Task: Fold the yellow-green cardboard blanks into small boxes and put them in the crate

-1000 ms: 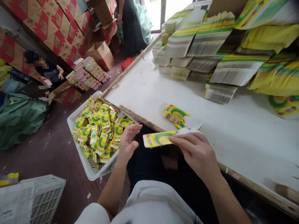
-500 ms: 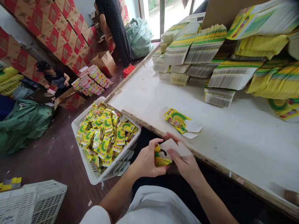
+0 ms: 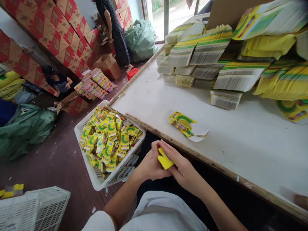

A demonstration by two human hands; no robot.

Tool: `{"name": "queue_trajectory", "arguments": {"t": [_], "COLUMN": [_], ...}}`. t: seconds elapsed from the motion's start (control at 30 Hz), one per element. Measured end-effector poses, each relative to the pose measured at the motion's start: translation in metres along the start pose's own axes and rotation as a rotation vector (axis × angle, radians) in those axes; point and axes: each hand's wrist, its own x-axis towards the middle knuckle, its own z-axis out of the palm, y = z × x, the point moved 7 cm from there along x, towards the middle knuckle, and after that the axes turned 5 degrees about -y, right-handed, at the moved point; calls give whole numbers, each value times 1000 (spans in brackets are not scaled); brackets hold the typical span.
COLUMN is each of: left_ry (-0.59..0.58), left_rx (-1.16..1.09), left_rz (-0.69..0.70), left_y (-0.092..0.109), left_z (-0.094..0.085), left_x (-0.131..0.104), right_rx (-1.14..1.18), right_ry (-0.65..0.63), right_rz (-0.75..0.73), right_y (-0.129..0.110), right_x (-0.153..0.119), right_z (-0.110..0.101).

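A small folded yellow card (image 3: 165, 160) is held between my two hands, just in front of the table's near edge. My left hand (image 3: 154, 163) wraps round it from the left, and my right hand (image 3: 178, 163) presses on it from the right with the fingertips of both hands meeting at the top. Most of the card is hidden by the fingers. On the white table (image 3: 149, 106) beyond lie a few yellow-green printed cards (image 3: 184, 123) with white flaps. To the left, a white basket (image 3: 90, 173) is full of small yellow packets (image 3: 108, 150).
Stacks of yellow and white cards (image 3: 211, 45) stand on the table's far right. White crates (image 3: 48, 205) sit at lower left. Boxes, green sacks (image 3: 141, 38) and two people are farther back. A blurred hand shows at the table's right edge.
The card has gone from partly open with its white side showing to folded, yellow side out. My right hand has closed in against my left. The standing person in back has shifted slightly.
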Motion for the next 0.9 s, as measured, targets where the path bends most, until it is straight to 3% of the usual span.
{"name": "queue_trajectory", "arguments": {"t": [0.1,0.23,0.43,0.67,0.9], "left_ry": [102,141,181,136,244], "left_rx": [166,348,258,214,289], "left_rz": [-44,-173,-123,-132,-93], "left_y": [-6,-12,-11,-8,-3], "left_z": [-4,-6,-24,-24,-33], "left_x": [-2,-4,-4,-4,-5], "right_rx": [-65,-52,-330,-384,-308], "right_ry": [41,183,1,-105,105], "right_rz": [-24,44,-28,-21,-57], "right_y": [4,18,7,4,1], "right_x": [2,1,1,2,15], "right_z": [-10,-32,-21,-28,-20]}}
